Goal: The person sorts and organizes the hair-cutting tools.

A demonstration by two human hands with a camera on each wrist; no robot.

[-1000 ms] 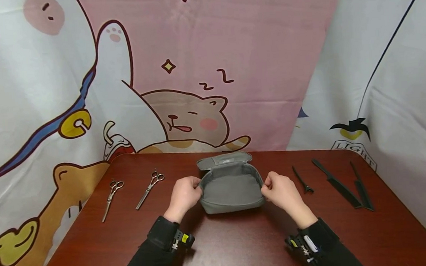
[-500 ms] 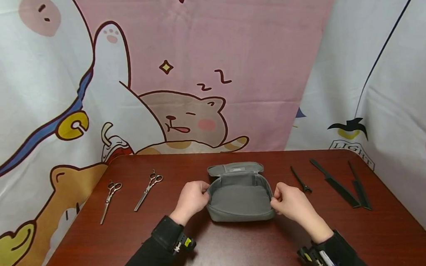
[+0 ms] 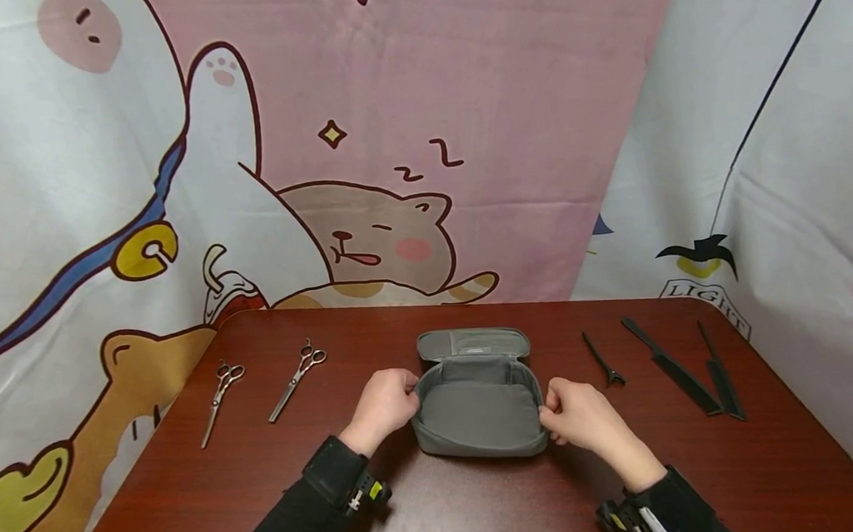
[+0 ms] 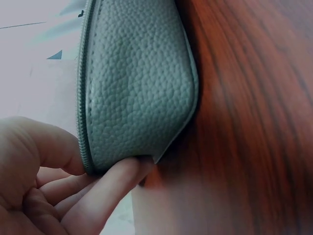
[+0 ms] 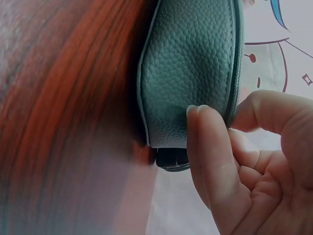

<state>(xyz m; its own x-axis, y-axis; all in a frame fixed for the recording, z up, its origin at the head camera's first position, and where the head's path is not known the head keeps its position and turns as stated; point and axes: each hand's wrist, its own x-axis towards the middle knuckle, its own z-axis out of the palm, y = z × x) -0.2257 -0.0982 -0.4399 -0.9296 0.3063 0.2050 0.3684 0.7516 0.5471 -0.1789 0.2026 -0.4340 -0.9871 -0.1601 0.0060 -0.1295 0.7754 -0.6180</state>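
Note:
An unzipped grey-green zip case [image 3: 478, 441] with pebbled sides sits mid-table, its lid [image 3: 473, 343] folded back toward the wall. The left hand [image 3: 382, 410] pinches its left side; up close, one finger [image 4: 63, 152] lies over the zipper edge and another presses low on the outer wall. On the opposite side the right hand [image 3: 585, 419] pinches the wall near the rim, with fingertips [image 5: 205, 122] flat on the outside and another digit over the zipper edge. The case's inside shows only its plain grey bottom and walls.
Two pairs of silver scissors [image 3: 221, 399] [image 3: 296, 383] lie on the left of the brown table [image 3: 454, 523]. To the right are a small dark hair clip [image 3: 604, 361] and two black combs [image 3: 674, 369] [image 3: 721, 376]. A printed cloth [image 3: 521, 125] hangs behind.
The case has come nearer to the person and a little to the right, both hands moving along with it. The scissors, clip and combs stay put on the table.

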